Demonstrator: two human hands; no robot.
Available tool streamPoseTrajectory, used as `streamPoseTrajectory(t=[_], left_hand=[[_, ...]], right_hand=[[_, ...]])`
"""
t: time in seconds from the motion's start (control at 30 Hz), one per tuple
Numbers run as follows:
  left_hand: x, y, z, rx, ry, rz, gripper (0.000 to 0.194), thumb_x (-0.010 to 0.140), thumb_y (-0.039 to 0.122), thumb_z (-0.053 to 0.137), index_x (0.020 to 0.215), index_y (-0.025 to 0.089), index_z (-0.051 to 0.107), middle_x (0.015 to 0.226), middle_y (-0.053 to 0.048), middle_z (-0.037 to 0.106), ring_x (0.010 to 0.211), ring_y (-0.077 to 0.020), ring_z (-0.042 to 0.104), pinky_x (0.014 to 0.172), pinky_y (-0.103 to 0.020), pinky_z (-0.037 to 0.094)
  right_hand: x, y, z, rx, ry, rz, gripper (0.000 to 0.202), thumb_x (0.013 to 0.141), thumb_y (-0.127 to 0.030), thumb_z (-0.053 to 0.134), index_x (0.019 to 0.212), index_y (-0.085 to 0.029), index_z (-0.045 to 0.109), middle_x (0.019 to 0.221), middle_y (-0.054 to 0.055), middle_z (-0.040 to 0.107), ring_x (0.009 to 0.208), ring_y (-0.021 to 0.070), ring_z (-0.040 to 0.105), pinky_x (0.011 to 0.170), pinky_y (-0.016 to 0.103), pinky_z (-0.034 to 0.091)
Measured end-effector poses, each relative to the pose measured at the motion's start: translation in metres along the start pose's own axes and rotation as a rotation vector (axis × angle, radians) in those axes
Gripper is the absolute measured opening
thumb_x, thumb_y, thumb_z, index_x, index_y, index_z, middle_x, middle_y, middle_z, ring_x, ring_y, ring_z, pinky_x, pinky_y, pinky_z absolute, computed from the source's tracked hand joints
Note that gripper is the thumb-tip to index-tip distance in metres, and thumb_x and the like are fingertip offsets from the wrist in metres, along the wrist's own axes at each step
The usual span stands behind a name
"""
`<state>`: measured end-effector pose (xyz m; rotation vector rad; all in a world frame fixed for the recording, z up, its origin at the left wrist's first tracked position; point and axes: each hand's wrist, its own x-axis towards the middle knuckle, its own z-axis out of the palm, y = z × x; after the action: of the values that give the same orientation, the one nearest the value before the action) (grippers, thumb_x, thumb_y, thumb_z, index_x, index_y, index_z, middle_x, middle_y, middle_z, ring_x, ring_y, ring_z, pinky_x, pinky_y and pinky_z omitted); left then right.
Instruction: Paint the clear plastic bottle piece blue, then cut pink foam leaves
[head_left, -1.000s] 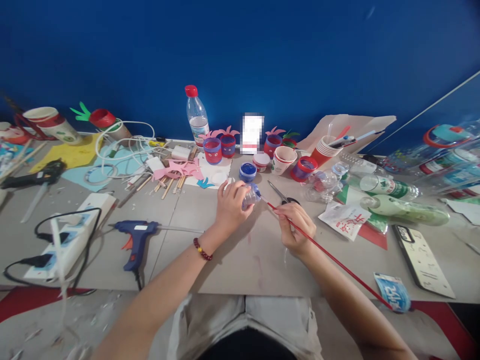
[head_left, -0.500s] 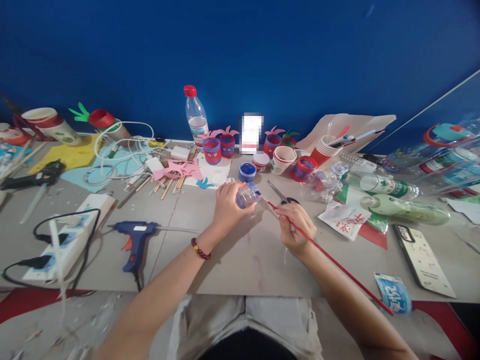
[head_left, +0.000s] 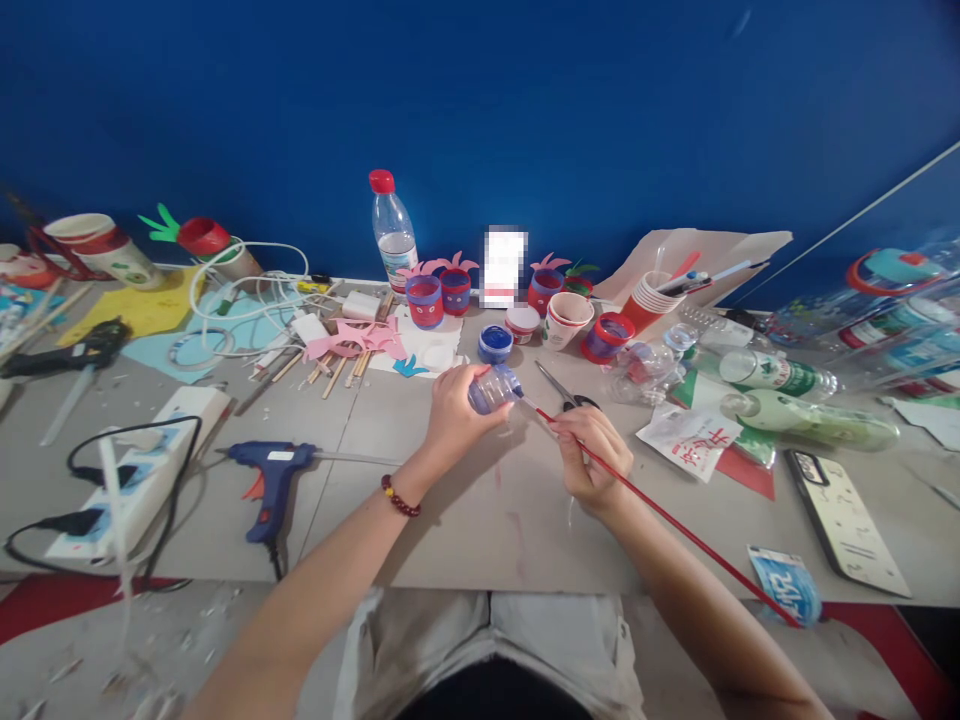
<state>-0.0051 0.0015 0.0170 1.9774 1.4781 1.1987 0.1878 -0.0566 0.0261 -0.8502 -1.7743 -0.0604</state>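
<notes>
My left hand [head_left: 454, 408] is wrapped round a small clear plastic cup [head_left: 491, 391] with blue-purple paint on it, tilted on its side above the table. In my right hand [head_left: 595, 455] is a long red paintbrush [head_left: 675, 524], pinched near its bristle end. The brush tip touches or nearly touches the cup's right rim, which is painted blue. Behind the cup stands an open jar of blue paint [head_left: 495, 345], beside a pink-and-white jar [head_left: 522, 323]. Scissors [head_left: 568, 388] lie just behind my right hand.
A blue glue gun [head_left: 271, 480] and a white power strip [head_left: 142, 475] lie at the left. Painted cups [head_left: 425, 303], a paper cup [head_left: 566, 320] and a red-capped bottle [head_left: 393, 235] stand at the back. Plastic bottles [head_left: 817, 418] and a phone [head_left: 847, 522] are at the right.
The cup in my left hand has turned slightly and shifted a little left. The brush tip has moved slightly, and its far end has swung a little to the right.
</notes>
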Motion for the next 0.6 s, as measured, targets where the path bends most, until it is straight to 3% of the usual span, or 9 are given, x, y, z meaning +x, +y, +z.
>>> streamPoseTrajectory(t=[0.33, 0.47, 0.6], left_hand=[[0.000, 0.000, -0.001, -0.031, 0.010, -0.029, 0.043, 0.067, 0.033, 0.081, 0.102, 0.023, 0.059, 0.101, -0.004, 0.070, 0.095, -0.0243, 0.065, 0.099, -0.045, 0.045], [0.000, 0.000, 0.000, -0.036, 0.010, -0.030, 0.040, 0.067, 0.034, 0.080, 0.100, 0.023, 0.059, 0.098, -0.003, 0.070, 0.094, -0.0242, 0.065, 0.098, -0.045, 0.047], [0.001, -0.001, 0.000, -0.060, 0.011, -0.026, 0.040, 0.067, 0.035, 0.080, 0.099, 0.023, 0.060, 0.100, -0.004, 0.071, 0.094, -0.0242, 0.065, 0.096, -0.045, 0.048]], right_hand=[[-0.001, 0.005, 0.000, -0.013, 0.142, -0.097, 0.015, 0.095, -0.015, 0.055, 0.097, -0.019, 0.070, 0.072, 0.005, 0.069, 0.065, 0.0188, 0.067, 0.063, 0.033, 0.056], [-0.004, 0.009, 0.000, 0.000, 0.112, -0.094, 0.018, 0.093, -0.022, 0.065, 0.110, -0.021, 0.073, 0.078, 0.006, 0.075, 0.070, 0.0217, 0.071, 0.063, 0.035, 0.059], [-0.007, 0.010, 0.002, -0.001, 0.080, -0.055, 0.024, 0.091, -0.019, 0.068, 0.115, -0.023, 0.073, 0.077, 0.005, 0.076, 0.071, 0.0219, 0.072, 0.062, 0.035, 0.060]])
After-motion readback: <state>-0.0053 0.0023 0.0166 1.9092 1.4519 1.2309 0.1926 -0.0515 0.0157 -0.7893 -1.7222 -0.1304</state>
